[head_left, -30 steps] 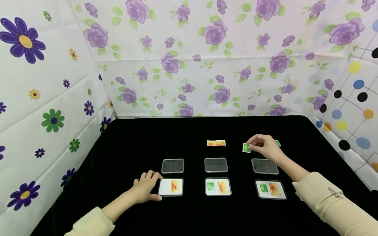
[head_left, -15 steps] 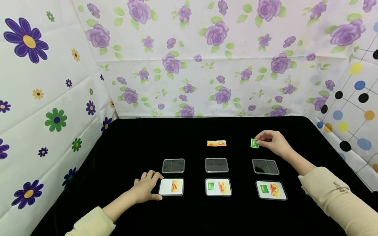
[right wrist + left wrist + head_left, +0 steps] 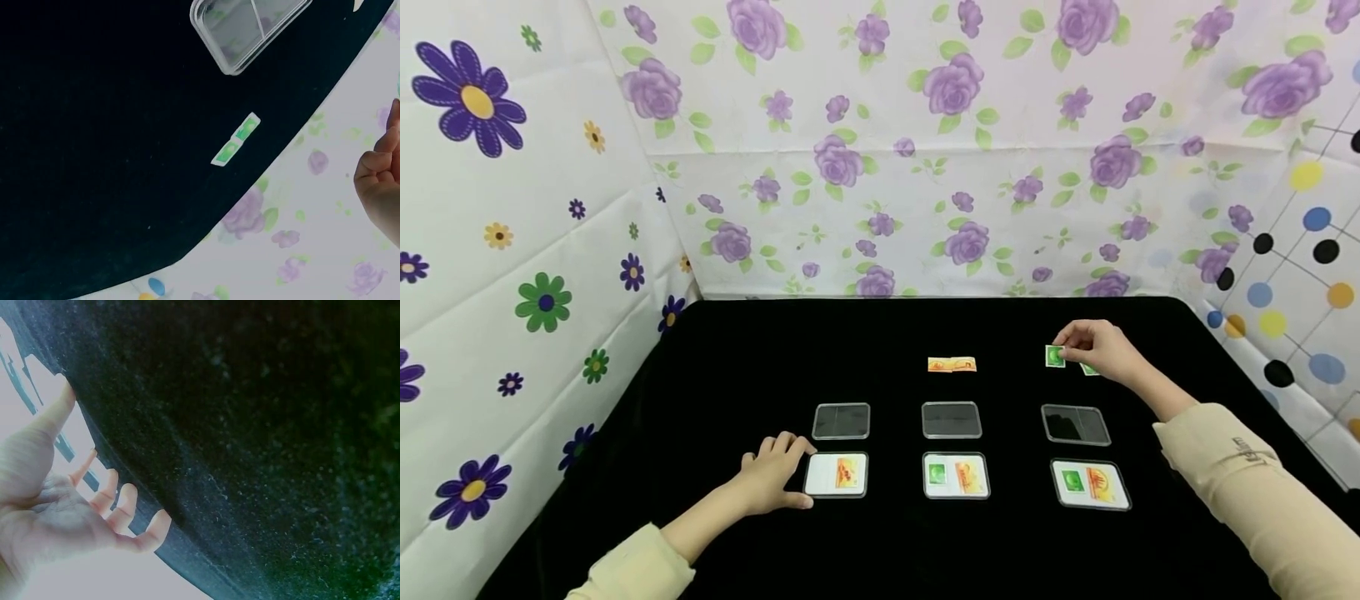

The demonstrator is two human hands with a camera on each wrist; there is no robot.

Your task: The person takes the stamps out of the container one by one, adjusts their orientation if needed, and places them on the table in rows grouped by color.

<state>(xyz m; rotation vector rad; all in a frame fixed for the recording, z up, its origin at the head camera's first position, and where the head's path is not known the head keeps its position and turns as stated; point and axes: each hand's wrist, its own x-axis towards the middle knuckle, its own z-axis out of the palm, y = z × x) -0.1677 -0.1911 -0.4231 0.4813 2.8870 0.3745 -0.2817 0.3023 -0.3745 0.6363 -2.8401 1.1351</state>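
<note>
My right hand (image 3: 1103, 352) pinches a green stamp (image 3: 1054, 356) with a white border, near the back right of the black cloth. Under that hand, partly hidden, more green stamps (image 3: 1089, 370) lie on the cloth; the right wrist view shows two there, end to end. At the front left, my left hand (image 3: 767, 481) touches the left side of a flat case (image 3: 818, 475), index fingertip near its upper corner, thumb at its lower corner. That case has a white insert with one orange stamp (image 3: 847, 473) on its right half. The left wrist view shows those fingers spread and slightly bent.
Two more white-insert cases, in the middle (image 3: 949, 492) and at right (image 3: 1084, 498), each have a green and an orange stamp. Behind the row lie three clear lids (image 3: 841, 422). Orange stamps (image 3: 951, 364) lie at the back. Flowered cloth walls (image 3: 865, 183) surround the table.
My right hand has moved back and to the right with the green stamp, now over the other green stamps' area. My left hand has stayed at the left case.
</note>
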